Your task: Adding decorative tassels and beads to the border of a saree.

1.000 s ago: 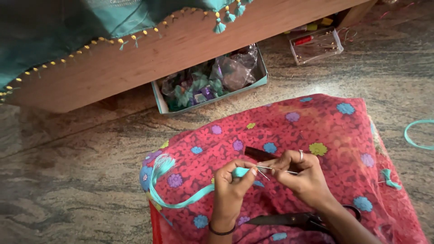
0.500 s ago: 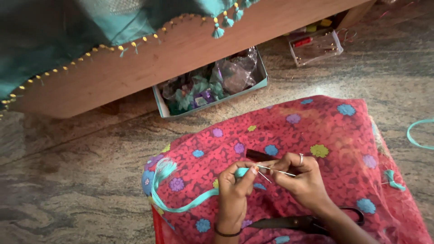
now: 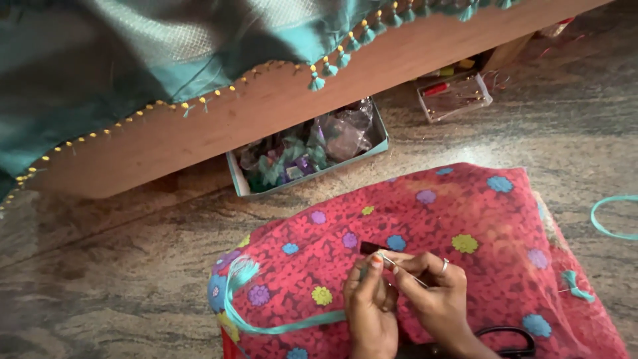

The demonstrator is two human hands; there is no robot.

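Thread: a teal bundle of thread (image 3: pixel 279 327) lies across the red flowered cloth (image 3: pixel 425 266) on the person's lap, running from a frayed end at the cloth's left edge to the left hand.
Needle: a thin metal needle (image 3: pixel 405 271) slants between the two hands, just above the cloth.
Left hand: the left hand (image 3: pixel 369 307) has its fingers closed, pinching the thread near its thumb tip.
Right hand: the right hand (image 3: pixel 435 292), a ring on one finger, has its fingers closed on the needle.
Scissors: black-handled scissors (image 3: pixel 508 340) lie on the cloth just beside the right wrist.
Box: an open box (image 3: pixel 307 151) of small wrapped bundles sits on the stone floor (image 3: pixel 119 279), partly under a wooden bed frame (image 3: pixel 199 126).
Drape: teal fabric with tassels (image 3: pixel 100 73) hangs over the frame.
Case: a clear plastic case (image 3: pixel 455 97) rests farther right.
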